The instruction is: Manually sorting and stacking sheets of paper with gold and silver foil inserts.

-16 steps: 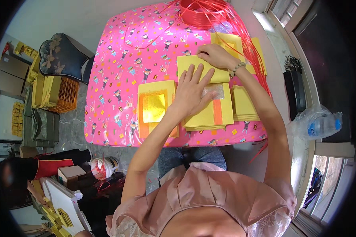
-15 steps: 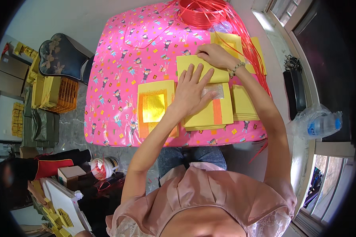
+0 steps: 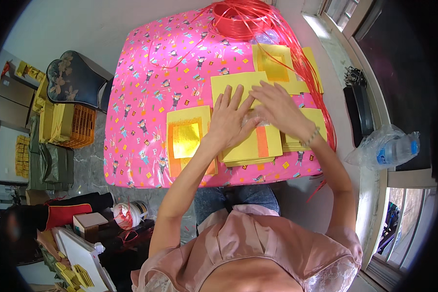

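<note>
A stack of yellow paper sheets (image 3: 238, 80) lies in front of me on the pink table, the lower part of its top side showing a silvery patch and an orange stripe. My left hand (image 3: 230, 118) lies flat on the stack, fingers stretched toward the far side. Beside it, my right hand (image 3: 281, 113) rests on the right part of the paper, fingers extended and close to the left fingertips. Both palms cover much of the top sheet. Left of the stack lies yellow paper with a gold foil square (image 3: 186, 140), touched by neither hand.
Another yellow paper stack (image 3: 314, 119) sits under my right wrist, and foil-marked paper (image 3: 277, 61) lies farther back. Red plastic strands (image 3: 321, 112) trail from a red coil (image 3: 238, 24) down the table's right side. A bagged plastic bottle (image 3: 394, 153) stands by the window.
My right hand has come back toward me from the paper's far edge, its curled fingers now straightened. The left hand stays on the stack, and the view has shifted slightly.
</note>
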A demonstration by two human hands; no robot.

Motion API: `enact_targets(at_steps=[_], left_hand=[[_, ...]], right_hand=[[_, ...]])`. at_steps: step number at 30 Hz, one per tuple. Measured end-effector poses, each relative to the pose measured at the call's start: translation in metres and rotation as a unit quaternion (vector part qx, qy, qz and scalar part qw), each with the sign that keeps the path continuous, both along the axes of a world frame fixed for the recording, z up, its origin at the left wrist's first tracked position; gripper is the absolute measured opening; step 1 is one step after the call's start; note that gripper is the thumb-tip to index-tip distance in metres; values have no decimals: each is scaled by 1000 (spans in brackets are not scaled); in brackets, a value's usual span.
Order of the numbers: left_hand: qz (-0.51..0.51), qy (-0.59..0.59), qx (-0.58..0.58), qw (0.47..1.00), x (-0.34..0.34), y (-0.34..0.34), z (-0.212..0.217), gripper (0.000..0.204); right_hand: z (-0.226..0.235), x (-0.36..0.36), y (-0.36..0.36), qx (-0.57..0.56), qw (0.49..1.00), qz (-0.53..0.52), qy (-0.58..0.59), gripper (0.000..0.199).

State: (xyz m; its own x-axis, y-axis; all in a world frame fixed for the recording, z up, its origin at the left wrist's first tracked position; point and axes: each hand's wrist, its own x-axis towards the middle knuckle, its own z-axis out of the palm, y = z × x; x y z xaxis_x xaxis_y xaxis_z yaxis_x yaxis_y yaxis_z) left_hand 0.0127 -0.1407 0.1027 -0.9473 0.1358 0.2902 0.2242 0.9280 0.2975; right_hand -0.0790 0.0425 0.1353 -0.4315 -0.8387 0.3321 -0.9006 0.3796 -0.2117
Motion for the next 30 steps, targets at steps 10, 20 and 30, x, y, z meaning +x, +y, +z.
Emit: enact_targets(at_steps=[10, 20, 30], left_hand=[[-4, 8, 1, 1000, -2, -2, -2, 64], [-8, -4, -4, 1000, 0, 1, 1, 64], [-6, 5, -17, 1000, -2, 2, -2, 63]], right_hand=[[-5, 24, 19, 81, 997, -5, -10, 71], [-7, 27, 24, 85, 996, -2, -40, 74], [-9, 39, 26, 81, 994, -15, -68, 83]])
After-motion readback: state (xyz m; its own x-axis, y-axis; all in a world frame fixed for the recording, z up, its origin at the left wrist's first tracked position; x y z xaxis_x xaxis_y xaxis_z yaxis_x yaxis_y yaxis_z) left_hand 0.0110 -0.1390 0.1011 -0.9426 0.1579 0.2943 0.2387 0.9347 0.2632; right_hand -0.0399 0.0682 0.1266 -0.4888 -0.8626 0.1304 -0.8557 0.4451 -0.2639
